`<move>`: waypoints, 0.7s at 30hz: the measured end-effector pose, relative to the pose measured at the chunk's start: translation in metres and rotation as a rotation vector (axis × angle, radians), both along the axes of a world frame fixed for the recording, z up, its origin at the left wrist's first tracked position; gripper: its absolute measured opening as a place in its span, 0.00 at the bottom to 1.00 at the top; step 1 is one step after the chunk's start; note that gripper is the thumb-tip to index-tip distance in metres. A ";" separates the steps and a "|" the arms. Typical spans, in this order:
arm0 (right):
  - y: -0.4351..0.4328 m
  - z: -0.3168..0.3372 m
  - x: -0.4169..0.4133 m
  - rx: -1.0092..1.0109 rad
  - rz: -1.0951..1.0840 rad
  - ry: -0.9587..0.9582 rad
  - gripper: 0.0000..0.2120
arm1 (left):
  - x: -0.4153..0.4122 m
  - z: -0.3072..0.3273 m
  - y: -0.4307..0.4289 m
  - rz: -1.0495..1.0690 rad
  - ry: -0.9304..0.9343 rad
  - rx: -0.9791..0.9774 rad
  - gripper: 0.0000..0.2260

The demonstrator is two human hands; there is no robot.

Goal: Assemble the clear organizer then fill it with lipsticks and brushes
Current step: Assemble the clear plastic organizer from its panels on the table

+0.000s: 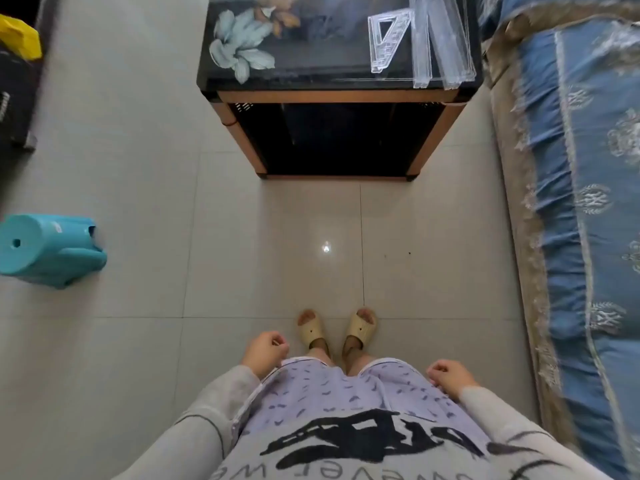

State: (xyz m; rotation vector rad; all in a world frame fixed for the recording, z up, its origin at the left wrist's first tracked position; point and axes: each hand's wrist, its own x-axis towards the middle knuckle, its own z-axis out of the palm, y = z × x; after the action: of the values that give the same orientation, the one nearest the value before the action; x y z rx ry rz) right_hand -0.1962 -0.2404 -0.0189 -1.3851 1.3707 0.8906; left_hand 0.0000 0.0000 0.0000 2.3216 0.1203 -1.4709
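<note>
Organizer pieces [433, 43] lie loose on the right side of the dark, shiny tabletop [311, 74], not yet put together. I see a flat piece with a triangle hole [388, 39] and some long clear strips [446, 46] beside it. The strips reach right to the near edge of the tabletop, and their ends may poke over it. I think a small bump could push them off onto the hard floor [138, 168], where they might crack.

They are see-through and the top shines, so I could easily grab the wrong edge.

My left hand [265, 351] and right hand [450, 377] hang by my sides, fingers loosely curled, holding nothing, far from the pieces.

I cannot see any lipsticks or brushes.

A blue stool [48, 249] lies tipped over on the left, and I could trip on it if I step that way.
</note>
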 end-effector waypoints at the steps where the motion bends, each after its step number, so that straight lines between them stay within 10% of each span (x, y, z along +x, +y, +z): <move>1: -0.003 -0.001 0.001 -0.002 0.037 -0.004 0.17 | 0.001 -0.004 -0.002 0.016 -0.023 -0.021 0.15; 21: -0.098 0.003 0.167 -0.040 0.096 -0.243 0.06 | 0.060 -0.031 -0.038 0.181 0.032 0.130 0.13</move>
State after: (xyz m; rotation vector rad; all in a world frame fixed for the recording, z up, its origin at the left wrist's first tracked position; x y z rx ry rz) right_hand -0.0287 -0.3385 -0.0163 -1.5455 1.1509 0.7320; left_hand 0.0598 -0.0385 -0.0306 2.3181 0.4354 -1.4477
